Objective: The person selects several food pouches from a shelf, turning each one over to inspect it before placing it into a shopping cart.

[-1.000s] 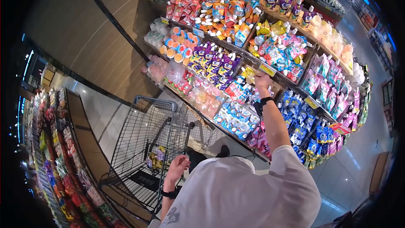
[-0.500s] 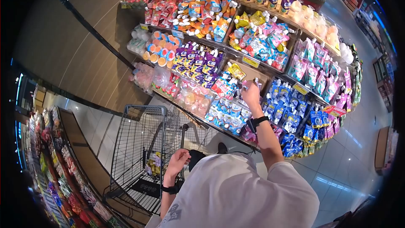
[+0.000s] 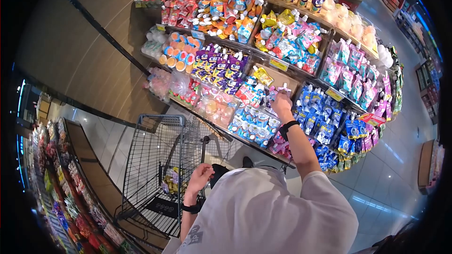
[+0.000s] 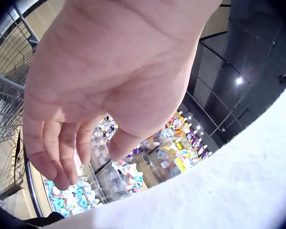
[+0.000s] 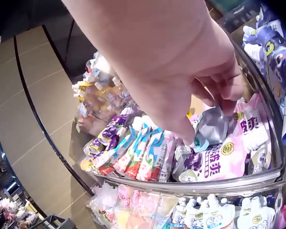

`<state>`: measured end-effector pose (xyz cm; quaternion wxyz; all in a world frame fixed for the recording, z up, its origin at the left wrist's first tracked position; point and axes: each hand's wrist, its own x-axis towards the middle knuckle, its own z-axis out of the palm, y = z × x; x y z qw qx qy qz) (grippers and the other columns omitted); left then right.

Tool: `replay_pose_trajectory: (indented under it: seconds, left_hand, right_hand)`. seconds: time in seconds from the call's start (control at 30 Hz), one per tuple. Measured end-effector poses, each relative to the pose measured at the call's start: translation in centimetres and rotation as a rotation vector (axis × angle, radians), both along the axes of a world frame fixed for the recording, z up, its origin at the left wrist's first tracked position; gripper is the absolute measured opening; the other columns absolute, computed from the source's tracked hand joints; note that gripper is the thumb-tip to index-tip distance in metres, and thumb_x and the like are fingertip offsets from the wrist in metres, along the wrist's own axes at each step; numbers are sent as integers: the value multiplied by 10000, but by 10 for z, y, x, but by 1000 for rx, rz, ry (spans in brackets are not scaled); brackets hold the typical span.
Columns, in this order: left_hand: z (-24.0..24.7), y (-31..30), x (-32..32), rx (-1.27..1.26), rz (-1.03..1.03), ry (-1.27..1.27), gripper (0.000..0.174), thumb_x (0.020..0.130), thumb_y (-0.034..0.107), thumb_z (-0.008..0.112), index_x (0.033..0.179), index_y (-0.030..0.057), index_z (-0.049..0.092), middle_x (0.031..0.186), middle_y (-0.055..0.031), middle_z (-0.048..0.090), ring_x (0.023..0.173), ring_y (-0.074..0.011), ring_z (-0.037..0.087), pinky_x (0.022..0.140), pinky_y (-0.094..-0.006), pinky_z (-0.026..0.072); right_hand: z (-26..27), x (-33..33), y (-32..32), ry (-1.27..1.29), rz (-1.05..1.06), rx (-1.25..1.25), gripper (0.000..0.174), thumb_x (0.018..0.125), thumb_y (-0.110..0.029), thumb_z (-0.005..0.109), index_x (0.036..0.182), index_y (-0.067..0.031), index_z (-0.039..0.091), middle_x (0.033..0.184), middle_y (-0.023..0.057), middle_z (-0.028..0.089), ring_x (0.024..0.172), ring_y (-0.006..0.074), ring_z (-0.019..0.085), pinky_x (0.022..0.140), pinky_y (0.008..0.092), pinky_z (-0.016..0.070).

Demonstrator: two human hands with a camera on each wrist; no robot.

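Note:
My right hand (image 3: pixel 282 106) reaches into a compartment of the display, its cardboard back (image 3: pixel 286 83) showing behind. In the right wrist view, the curled fingers and thumb of that hand (image 5: pixel 176 90) pinch the silvery end of a jelly pouch (image 5: pixel 212 125). Pink-and-white pouches (image 5: pixel 224 160) with purple lettering lie right beside it. A yellow pouch (image 3: pixel 262 76) leans in the same compartment. My left hand (image 3: pixel 201 175) hangs near the cart handle, fingers loosely bent. In the left wrist view that palm (image 4: pixel 109 81) holds nothing.
A shopping cart (image 3: pixel 162 119) stands at left with several yellow packs (image 3: pixel 172 181) inside. Blue pouches (image 3: pixel 310 113) fill the compartment to the right; purple pouches (image 3: pixel 220 63) lie to the left. Clear dividers (image 5: pixel 219 183) edge the compartments. Another display (image 3: pixel 77 183) lines the far left.
My right hand came down from the price tag by the yellow pouch to the pink pouches, then stayed about there. The view shifted right. The left hand has barely moved.

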<state>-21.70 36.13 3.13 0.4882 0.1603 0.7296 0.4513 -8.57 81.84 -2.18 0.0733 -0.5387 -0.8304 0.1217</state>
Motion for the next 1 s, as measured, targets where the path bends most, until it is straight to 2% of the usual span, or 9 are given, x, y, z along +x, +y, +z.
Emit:
replay_pose_trajectory:
  seconds: [0.27,0.4,0.47,0.53,0.6,0.73,0.8,0.93,1.0]
  left_hand:
    - [-5,-7,2,-5,41,21,216,989,190,595,1121,19,599,944,-77,692,823,-137,660,700,-276,511]
    - [2,1,4,3,13,31,225,991,200,595,1122,18,598,930,-70,687,821,-136,657,701,-275,511]
    - [5,11,4,19,-32,35,228,991,209,596,1124,23,600,912,-58,677,807,-130,649,702,-273,509]
    - [4,27,4,42,-72,52,231,995,214,598,1121,21,601,905,-53,672,800,-125,644,699,-267,507]
    - [5,46,6,62,-121,67,233,998,218,599,1119,19,601,897,-47,668,792,-120,639,696,-262,504]
    - [16,98,16,280,-250,168,235,1033,235,547,1122,24,595,934,-54,682,815,-112,640,701,-255,494]
    - [41,122,29,421,-200,-81,218,1028,198,571,1103,-3,610,880,-43,666,774,-93,619,674,-236,490]
    - [60,144,40,351,-225,-32,199,971,169,673,1076,5,627,785,16,631,626,-31,538,545,-209,425]
    - [54,146,43,388,-179,90,161,950,164,705,963,10,658,731,44,605,597,-3,492,502,-198,378]
  right_hand:
    - [7,7,-5,114,0,-172,542,723,-267,759,1158,20,607,1090,273,682,1018,439,665,883,483,554]
    - [29,30,-26,187,-45,-149,385,721,-230,736,975,47,654,922,300,694,911,443,689,794,483,564]
    - [37,53,-45,437,-118,-150,390,729,-238,747,947,68,642,844,261,696,801,388,706,728,458,558]
    - [43,81,-62,568,-126,-391,441,737,-246,772,992,85,630,774,166,685,714,275,683,676,411,544]
    - [83,101,-89,741,-100,-771,434,789,-244,794,1041,77,648,779,51,645,573,150,619,496,310,501]
    - [130,116,-140,857,-5,-1057,388,846,-199,776,1085,83,656,804,61,639,533,115,596,465,262,518]
    - [135,115,-156,820,166,-1134,353,869,-190,770,1078,70,653,769,37,603,621,117,626,498,272,555]
    - [148,94,-187,857,406,-1102,352,872,-201,771,1074,49,625,788,38,615,634,110,627,512,277,556]
    - [150,92,-192,723,442,-1041,387,864,-317,775,950,27,622,747,47,618,555,124,603,484,273,505]
